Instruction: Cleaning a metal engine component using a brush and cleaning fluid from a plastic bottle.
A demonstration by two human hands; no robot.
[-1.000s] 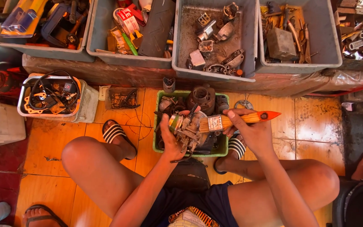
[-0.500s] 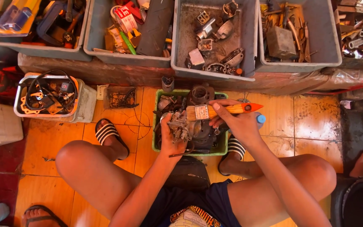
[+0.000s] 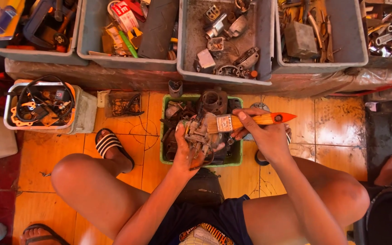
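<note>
Both hands are busy over the green tub (image 3: 237, 159): the left hand (image 3: 184, 152) clasps a grimy carburettor (image 3: 199, 134) while the right hand (image 3: 262, 131) pinches an orange-handled brush (image 3: 246, 121) against it, cleaning seemingly midway, grime remaining.

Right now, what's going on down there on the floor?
A person sits over a green tub of greasy engine parts. The left hand holds a small metal part above the tub, and the right hand holds a brush with its bristles against that part. Grey bins of metal bits stand ahead on a low ledge, and a white tub of cables sits on the tiled floor to the left.
</note>
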